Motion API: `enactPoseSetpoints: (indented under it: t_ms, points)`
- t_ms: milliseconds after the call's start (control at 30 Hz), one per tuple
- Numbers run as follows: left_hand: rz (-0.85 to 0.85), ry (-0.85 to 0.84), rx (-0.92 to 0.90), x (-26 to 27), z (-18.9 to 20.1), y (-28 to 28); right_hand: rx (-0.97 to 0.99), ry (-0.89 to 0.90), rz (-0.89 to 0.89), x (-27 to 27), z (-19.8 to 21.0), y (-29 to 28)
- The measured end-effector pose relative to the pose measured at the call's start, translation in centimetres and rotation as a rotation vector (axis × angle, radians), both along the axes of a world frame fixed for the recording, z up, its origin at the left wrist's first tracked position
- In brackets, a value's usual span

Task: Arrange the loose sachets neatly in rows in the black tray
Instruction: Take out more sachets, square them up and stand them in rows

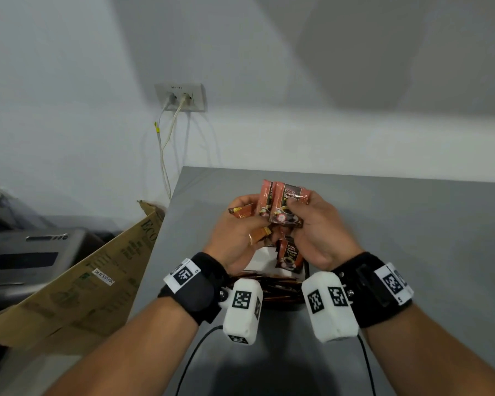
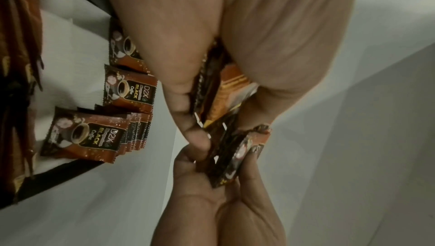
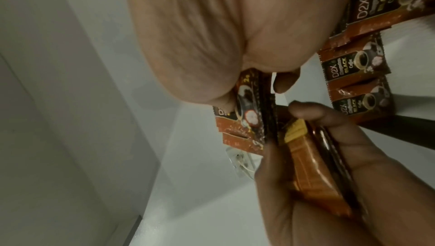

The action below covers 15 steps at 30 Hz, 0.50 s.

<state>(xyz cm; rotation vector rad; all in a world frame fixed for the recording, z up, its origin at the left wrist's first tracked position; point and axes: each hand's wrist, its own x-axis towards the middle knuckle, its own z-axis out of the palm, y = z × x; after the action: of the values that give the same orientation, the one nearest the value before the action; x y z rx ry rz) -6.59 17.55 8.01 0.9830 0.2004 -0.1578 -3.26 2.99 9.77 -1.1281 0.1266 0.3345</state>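
Sachets fill both hands above the grey table (image 1: 412, 224). The left hand (image 1: 235, 232) curls its fingers around a loose bunch of sachets (image 1: 242, 211), some dark, some orange. The right hand (image 1: 315, 230) pinches two coffee sachets (image 1: 283, 204) between thumb and fingers, their printed faces upright at twelve o'clock from the wrists. The hands meet over the black tray (image 2: 70, 168), which sits at six o'clock beneath them, lined with white paper. In it, one short row of coffee sachets (image 2: 94, 134) overlaps on edge, with a few single sachets beside it.

Trouble, I'd judge, lies in the left hand's bunch: it is fanned and uneven, so pulling one free could drag another out and drop it onto the standing row, knocking it flat. The slick wrappers could also slip sideways from the pinch.
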Motion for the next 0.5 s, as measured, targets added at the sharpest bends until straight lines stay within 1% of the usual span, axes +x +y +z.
enactPoseSetpoints:
  t_ms: [100,167,233,333,400,500]
  points:
    - [-0.039,0.069,-0.14,-0.1,0.3,1.1,0.002,-0.014,-0.002,0.3,0.3,-1.3]
    - [-0.053,0.061,-0.183,-0.2,0.4,1.7,-0.001,-0.019,0.038,0.3,0.7,-2.1]
    - [-0.037,0.041,-0.132,-0.2,0.4,1.6,-0.006,-0.033,0.14,0.1,0.9,-2.5]
    - [-0.007,0.005,0.034,-0.1,0.1,1.2,-0.059,-0.061,0.255,-0.6,0.6,-2.0]
    - [-0.012,-0.017,0.1,-0.1,0.1,0.9,-0.115,-0.072,0.278,-1.0,0.4,-1.4]
    - [-0.037,0.02,0.104,-0.3,0.2,0.9,-0.164,-0.089,0.234,-1.1,0.6,-1.2]
